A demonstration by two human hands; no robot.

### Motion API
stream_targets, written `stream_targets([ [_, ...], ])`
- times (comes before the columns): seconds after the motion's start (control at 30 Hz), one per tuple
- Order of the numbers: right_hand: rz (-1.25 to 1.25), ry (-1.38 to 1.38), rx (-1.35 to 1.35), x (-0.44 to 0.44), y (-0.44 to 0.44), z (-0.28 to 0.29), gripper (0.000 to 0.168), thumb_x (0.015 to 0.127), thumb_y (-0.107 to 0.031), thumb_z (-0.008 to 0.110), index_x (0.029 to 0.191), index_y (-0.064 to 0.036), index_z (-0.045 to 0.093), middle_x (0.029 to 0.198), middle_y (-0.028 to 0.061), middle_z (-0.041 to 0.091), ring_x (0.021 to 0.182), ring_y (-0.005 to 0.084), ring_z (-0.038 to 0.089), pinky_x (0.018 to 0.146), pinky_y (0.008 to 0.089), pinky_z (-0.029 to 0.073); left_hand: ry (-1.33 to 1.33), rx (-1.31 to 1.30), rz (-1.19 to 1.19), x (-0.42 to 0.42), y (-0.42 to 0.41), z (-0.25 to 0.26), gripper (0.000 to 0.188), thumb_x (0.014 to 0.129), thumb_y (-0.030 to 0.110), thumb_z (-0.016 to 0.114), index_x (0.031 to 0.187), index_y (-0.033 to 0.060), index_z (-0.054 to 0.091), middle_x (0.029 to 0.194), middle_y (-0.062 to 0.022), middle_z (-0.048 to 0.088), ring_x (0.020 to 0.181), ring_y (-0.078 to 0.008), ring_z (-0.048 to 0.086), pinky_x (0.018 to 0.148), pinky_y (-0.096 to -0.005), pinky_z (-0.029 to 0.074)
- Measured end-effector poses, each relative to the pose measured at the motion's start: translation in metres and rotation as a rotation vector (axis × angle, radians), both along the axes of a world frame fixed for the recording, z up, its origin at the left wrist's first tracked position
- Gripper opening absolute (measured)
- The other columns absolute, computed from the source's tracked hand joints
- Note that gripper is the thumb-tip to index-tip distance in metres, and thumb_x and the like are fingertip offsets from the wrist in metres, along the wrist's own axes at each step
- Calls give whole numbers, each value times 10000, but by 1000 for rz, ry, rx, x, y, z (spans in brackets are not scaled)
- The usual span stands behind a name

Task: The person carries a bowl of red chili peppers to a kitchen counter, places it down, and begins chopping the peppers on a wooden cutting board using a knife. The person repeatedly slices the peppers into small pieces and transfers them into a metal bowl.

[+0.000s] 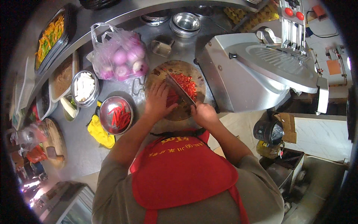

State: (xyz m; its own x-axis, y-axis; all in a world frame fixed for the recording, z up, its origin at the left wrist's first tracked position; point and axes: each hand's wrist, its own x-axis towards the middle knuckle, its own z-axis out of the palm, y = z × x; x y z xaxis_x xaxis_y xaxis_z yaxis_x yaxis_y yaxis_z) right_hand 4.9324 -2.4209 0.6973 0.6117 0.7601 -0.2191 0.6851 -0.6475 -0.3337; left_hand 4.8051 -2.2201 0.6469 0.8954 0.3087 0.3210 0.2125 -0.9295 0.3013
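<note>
My right hand (pixel 205 113) is closed around the handle of a cleaver (pixel 181 87), whose blade lies slantwise over a round wooden chopping board (pixel 179 112). Chopped red pepper (pixel 186 83) is heaped on the blade's right side. On its left, my left hand (pixel 160 99) rests spread with its fingertips near the blade, over long red pepper pieces (pixel 172 98) that it partly covers. A steel bowl (pixel 103 112) holding red pepper strips (pixel 120 116) stands left of my left forearm.
A meat slicer (pixel 240 78) stands close right of the board. Beyond the board are a metal scoop (pixel 162 46) and stacked steel bowls (pixel 185 25). To the left sit a plastic bag of onions (pixel 120 56), a bowl of white strips (pixel 84 86) and a yellow cloth (pixel 100 131).
</note>
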Motion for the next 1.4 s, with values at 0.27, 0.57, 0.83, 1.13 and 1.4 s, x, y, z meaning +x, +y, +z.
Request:
stream_targets([
  [0.27, 3, 52, 24, 4, 0, 2, 320, 985, -298, 581, 955, 18, 624, 770, 278, 681, 760, 472, 682, 734, 577, 544, 93, -130, -17, -13, -9, -10, 646, 867, 416, 728, 1365, 41, 559, 1385, -176, 526, 1244, -378, 515, 1068, -508, 423],
  [0.57, -6, 45, -1, -3, -5, 2, 290, 979, -279, 590, 986, 10, 609, 772, 273, 683, 747, 475, 682, 714, 584, 544, -71, -218, -20, -12, -14, -17, 534, 869, 327, 752, 1305, 64, 592, 1350, -195, 521, 1193, -411, 530, 1021, -524, 453],
  [0.83, 39, 7, -47, -5, -1, 1, 326, 991, -290, 558, 966, 30, 617, 768, 254, 702, 715, 438, 710, 687, 541, 583, -142, -169, -142, -5, -5, -31, 362, 816, 241, 749, 1115, 66, 643, 1262, -163, 583, 1190, -396, 552, 998, -506, 481],
  [1.13, 79, 60, -225, -7, 12, 57, 287, 997, -269, 552, 1099, -2, 526, 811, 276, 693, 784, 475, 691, 705, 591, 550, -86, -199, -193, 3, 4, -15, 285, 788, 157, 710, 1052, 62, 658, 1190, -145, 622, 1154, -356, 586, 986, -438, 523],
  [1.4, 143, 2, -168, -9, 27, 11, 204, 968, -137, 479, 1046, 28, 572, 789, 243, 718, 764, 441, 731, 688, 555, 598, -111, -211, -200, 8, 4, -24, 262, 771, 134, 704, 1017, 59, 652, 1174, -145, 628, 1144, -364, 593, 972, -437, 532],
])
